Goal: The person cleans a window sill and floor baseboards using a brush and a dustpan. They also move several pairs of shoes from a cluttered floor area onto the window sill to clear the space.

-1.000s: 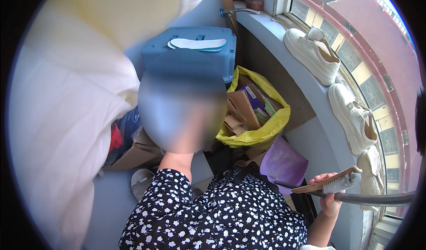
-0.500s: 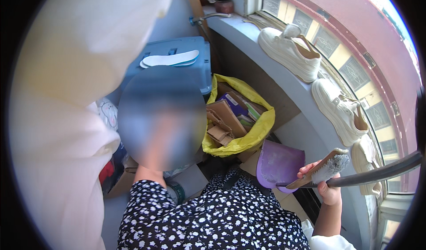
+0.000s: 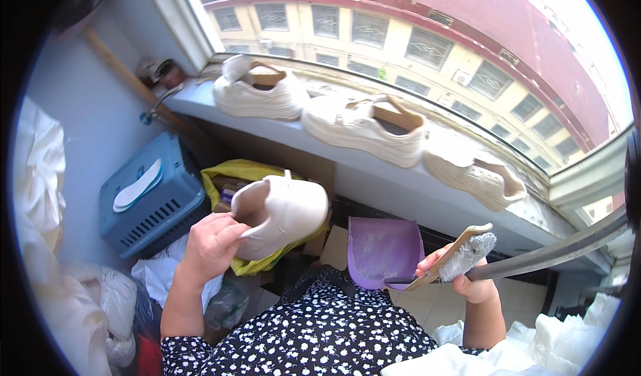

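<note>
My left hand (image 3: pixel 212 242) pinches the opening edge of a white shoe (image 3: pixel 287 212). The shoe is held up in front of a yellow bag, tilted with its opening toward the hand. My right hand (image 3: pixel 477 288) is closed around a brush (image 3: pixel 461 259) with a wooden back and pale grey bristles, which face right. A dark pole (image 3: pixel 554 259) passes at the same hand and runs down toward a purple dustpan (image 3: pixel 384 249). Whether the fingers also grip the pole, I cannot tell. Greyish residue lies in the dustpan.
Three white shoes stand on the windowsill: one at left (image 3: pixel 260 95), one in the middle (image 3: pixel 364 130), one at right (image 3: pixel 474 175). A blue crate (image 3: pixel 157 206) bears white insoles (image 3: pixel 138 188). The yellow bag (image 3: pixel 260 264) holds cardboard. White cloth hangs at far left (image 3: pixel 40 169).
The view has turned toward the window. My left hand, blurred before, now shows clearly with a white shoe in its grip. My right hand still holds the brush.
</note>
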The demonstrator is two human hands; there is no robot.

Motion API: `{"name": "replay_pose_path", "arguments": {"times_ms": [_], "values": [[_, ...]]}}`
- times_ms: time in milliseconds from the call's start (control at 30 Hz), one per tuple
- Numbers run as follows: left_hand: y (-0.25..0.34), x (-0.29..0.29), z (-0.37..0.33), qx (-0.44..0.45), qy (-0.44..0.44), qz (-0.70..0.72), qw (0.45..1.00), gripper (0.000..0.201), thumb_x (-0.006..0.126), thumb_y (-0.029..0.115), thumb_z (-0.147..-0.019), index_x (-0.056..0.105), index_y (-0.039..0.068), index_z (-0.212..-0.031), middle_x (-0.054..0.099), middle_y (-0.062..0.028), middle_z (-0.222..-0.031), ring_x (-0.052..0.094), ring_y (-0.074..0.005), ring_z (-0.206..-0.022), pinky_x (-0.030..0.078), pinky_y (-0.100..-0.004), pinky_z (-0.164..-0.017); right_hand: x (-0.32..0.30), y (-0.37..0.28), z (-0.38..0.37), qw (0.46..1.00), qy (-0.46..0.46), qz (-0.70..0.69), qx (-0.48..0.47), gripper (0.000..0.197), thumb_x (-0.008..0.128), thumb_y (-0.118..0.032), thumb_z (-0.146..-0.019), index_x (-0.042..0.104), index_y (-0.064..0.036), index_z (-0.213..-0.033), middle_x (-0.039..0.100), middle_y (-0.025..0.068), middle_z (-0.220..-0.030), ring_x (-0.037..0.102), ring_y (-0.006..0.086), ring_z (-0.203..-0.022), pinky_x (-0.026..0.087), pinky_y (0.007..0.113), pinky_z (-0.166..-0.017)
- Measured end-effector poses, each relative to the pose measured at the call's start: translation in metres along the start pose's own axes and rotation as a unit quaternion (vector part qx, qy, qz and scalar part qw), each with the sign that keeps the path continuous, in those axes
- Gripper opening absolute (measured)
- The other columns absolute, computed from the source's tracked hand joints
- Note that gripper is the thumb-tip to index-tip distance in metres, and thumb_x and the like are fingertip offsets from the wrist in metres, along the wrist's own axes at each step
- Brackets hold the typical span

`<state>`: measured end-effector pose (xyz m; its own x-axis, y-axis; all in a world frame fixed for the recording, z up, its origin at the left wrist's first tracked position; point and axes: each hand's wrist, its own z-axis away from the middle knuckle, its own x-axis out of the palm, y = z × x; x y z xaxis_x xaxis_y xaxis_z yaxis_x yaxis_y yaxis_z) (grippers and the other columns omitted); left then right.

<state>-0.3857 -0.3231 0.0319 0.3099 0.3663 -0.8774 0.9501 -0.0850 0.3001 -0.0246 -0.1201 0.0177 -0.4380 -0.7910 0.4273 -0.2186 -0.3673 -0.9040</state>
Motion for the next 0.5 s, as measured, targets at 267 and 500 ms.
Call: {"name": "replay_pose_path", "arguments": {"times_ms": [267, 500], "values": [[0.189, 0.054, -0.204, 0.303, -0.030, 0.077, 0.949, 0.031, 0.060, 0.011, -0.070, 0.057, 0.006, -0.100, 0.053, -0.0008, -0.068, 0.056, -0.0148, -0.060, 0.047, -0.0284, -0.056, -0.061, -0.052, 0.129, 0.979, 0.178, 0.047, -0.088, 0.053, 0.071, -0.032, -0.079, 0.049, -0.0002, -0.115, 0.060, 0.0205, -0.101, 0.061, 0.0318, -0.093, 0.050, 0.047, -0.081], [0.357, 0.129, -0.316, 0.475, 0.015, 0.086, 0.875, 0.019, 0.057, 0.010, -0.073, 0.050, 0.007, -0.090, 0.053, -0.0044, -0.074, 0.061, -0.0205, -0.072, 0.048, -0.0325, -0.053, -0.106, -0.067, 0.219, 0.939, 0.304, 0.077, -0.140, 0.056, 0.073, -0.033, -0.076, 0.050, 0.0026, -0.113, 0.060, 0.0210, -0.106, 0.060, 0.0328, -0.098, 0.048, 0.046, -0.085]]}}
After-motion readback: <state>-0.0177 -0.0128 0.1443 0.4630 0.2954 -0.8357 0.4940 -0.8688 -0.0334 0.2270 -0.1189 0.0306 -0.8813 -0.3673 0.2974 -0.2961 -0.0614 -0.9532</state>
